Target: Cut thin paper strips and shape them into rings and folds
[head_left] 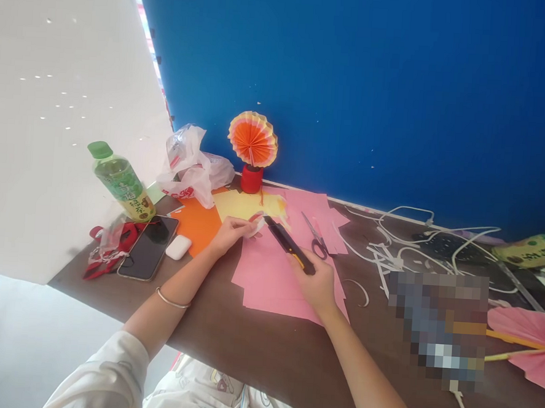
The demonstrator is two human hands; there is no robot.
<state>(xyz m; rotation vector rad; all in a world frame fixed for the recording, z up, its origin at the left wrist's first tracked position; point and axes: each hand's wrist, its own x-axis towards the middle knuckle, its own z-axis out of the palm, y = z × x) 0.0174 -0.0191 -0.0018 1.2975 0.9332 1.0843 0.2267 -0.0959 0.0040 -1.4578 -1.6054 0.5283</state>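
Note:
My right hand [316,283] is wrapped round a black utility knife [285,238] with a yellow slider, its front end pointing away and to the left. My left hand [231,233] pinches a small whitish piece [256,229], its exact kind too blurred to tell. The knife's tip is close beside that piece. Beneath both hands lie overlapping pink paper sheets [267,284]. Scissors [318,247] rest on the pink paper, just past my right hand. Yellow paper [230,206] and orange paper [197,224] lie farther left.
A folded-paper fan [253,140] stands in a red holder [252,179] near the blue wall. To the left are a green-capped bottle [121,182], a phone [148,249], a white case [178,247] and plastic bags [194,168]. White cables [435,257] and a pink fan [529,340] lie right.

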